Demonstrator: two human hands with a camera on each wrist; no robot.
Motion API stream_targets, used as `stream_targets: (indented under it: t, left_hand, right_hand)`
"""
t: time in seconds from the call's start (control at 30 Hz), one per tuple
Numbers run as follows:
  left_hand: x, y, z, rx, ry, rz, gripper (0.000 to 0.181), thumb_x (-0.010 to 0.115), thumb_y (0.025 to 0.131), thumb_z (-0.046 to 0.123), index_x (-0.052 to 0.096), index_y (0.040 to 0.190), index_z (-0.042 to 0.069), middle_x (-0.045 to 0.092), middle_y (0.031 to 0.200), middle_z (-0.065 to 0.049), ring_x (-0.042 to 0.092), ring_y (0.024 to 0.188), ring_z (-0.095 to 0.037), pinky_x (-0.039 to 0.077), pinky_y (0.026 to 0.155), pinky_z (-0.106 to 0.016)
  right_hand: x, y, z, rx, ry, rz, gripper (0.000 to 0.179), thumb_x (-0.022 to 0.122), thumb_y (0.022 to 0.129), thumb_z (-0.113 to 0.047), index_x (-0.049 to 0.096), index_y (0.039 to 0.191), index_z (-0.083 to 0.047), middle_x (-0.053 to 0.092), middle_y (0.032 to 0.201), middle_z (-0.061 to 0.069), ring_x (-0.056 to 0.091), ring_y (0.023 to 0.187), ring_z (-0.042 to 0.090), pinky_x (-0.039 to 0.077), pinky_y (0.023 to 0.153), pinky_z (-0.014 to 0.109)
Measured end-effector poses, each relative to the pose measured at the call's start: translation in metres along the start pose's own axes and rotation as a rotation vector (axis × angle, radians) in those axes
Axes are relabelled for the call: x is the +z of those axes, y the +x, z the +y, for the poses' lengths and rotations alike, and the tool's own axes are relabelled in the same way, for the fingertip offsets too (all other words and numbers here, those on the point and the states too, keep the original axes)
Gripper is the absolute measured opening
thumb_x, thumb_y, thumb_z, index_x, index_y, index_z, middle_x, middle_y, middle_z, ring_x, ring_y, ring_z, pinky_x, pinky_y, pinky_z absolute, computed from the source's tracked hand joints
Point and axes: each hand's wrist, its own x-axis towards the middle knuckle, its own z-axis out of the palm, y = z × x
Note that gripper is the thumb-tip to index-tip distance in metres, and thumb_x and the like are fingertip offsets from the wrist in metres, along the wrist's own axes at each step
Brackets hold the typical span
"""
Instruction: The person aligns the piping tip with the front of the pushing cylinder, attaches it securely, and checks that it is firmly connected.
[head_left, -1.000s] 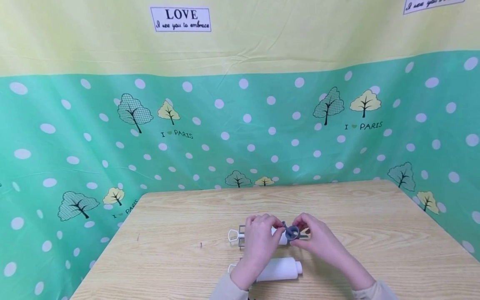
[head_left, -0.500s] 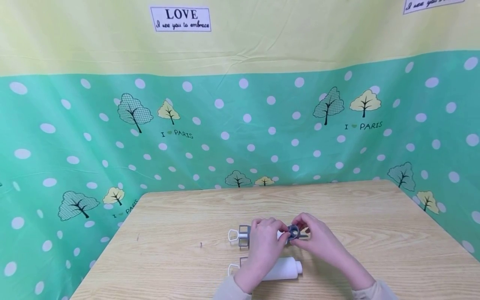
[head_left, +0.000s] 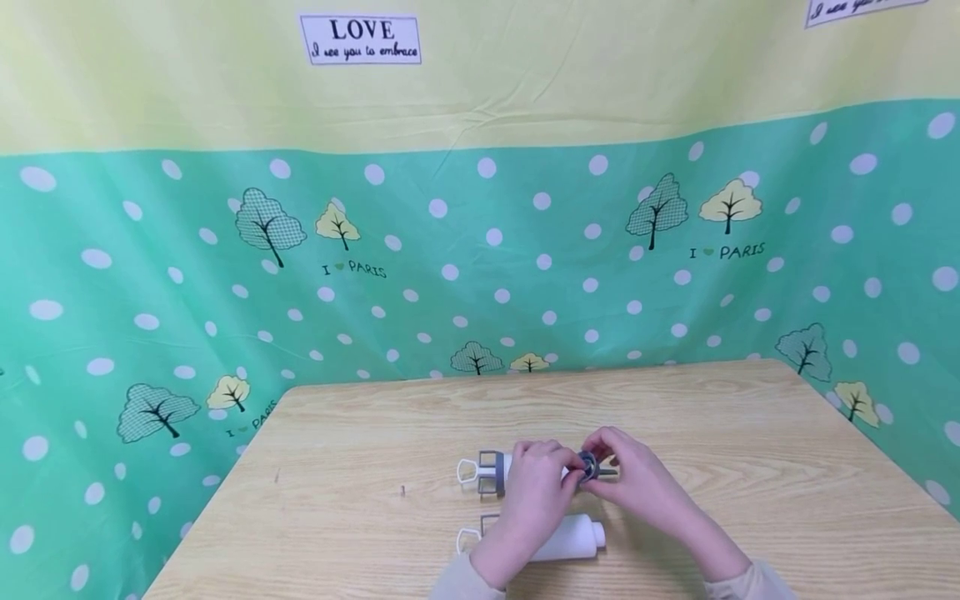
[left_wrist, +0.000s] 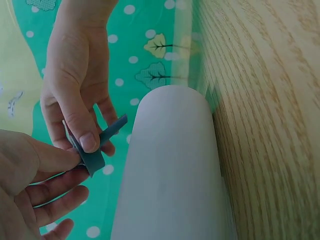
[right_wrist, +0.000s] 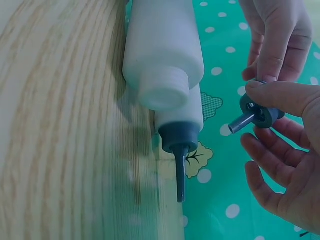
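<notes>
Between my two hands is a grey ring-shaped nozzle cap with a short spout, held in the air. My right hand pinches it between thumb and fingers. From the other side my left hand pinches its edge with thumb and forefinger, as the left wrist view also shows. Behind the hands lies a white bottle fitted with a grey pointed nozzle, partly hidden by the left hand. Nearer, under the left wrist, a second white bottle lies on its side with its neck bare.
Both bottles have white loop handles at the left end, such as the far loop. A tiny dark bit lies left of them on the wooden table. A green dotted curtain hangs behind the table.
My left hand has moved right and slightly nearer, bringing a small grey piece from beside the cap in against it. The right hand stays in place; both bottles lie where they were.
</notes>
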Motion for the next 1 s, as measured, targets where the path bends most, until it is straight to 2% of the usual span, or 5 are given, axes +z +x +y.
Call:
stream_targets:
  t: [0.47,0.63,0.73,0.87,1.0]
  left_hand:
    - [-0.002,0.002,0.0,0.05,0.029,-0.055,0.007,0.071,0.075,0.025,0.071,0.082,0.024,0.068,0.081,0.012,0.06,0.076,-0.003,0.04,0.083,-0.031]
    - [-0.003,0.002,0.001,0.076,0.022,-0.07,0.009,0.071,0.076,0.024,0.071,0.085,0.023,0.068,0.082,0.012,0.061,0.077,-0.003,0.04,0.08,-0.028]
    - [-0.004,0.0,-0.001,0.065,0.002,-0.088,0.011,0.071,0.075,0.025,0.071,0.085,0.022,0.068,0.083,0.012,0.061,0.078,-0.004,0.041,0.078,-0.027]
    - [-0.006,-0.006,-0.005,0.026,-0.018,-0.159,0.015,0.071,0.075,0.03,0.07,0.087,0.021,0.067,0.084,0.011,0.06,0.08,-0.006,0.041,0.076,-0.026]
    - [-0.012,-0.014,-0.012,0.037,0.018,-0.3,0.028,0.071,0.072,0.042,0.069,0.093,0.023,0.066,0.09,0.01,0.059,0.082,-0.007,0.04,0.073,-0.026]
  right_hand:
    - [0.0,0.0,0.0,-0.032,0.0,0.007,0.037,0.078,0.066,-0.017,0.056,0.095,-0.02,0.057,0.089,-0.014,0.056,0.082,0.004,0.05,0.074,0.033]
    - [-0.003,-0.003,0.002,-0.011,-0.002,-0.013,0.035,0.077,0.068,-0.02,0.056,0.096,-0.02,0.057,0.09,-0.014,0.056,0.082,0.004,0.049,0.071,0.029]
    - [-0.008,-0.006,0.004,0.023,-0.006,-0.032,0.034,0.076,0.07,-0.022,0.057,0.098,-0.019,0.058,0.09,-0.013,0.056,0.083,0.006,0.049,0.071,0.029]
    - [-0.015,-0.011,0.008,0.05,-0.025,-0.063,0.036,0.074,0.07,-0.018,0.058,0.102,-0.016,0.059,0.092,-0.011,0.057,0.085,0.007,0.048,0.072,0.031]
    - [-0.018,-0.017,0.013,0.045,-0.058,-0.104,0.036,0.073,0.071,-0.014,0.06,0.105,-0.014,0.059,0.094,-0.011,0.056,0.086,0.007,0.048,0.075,0.033]
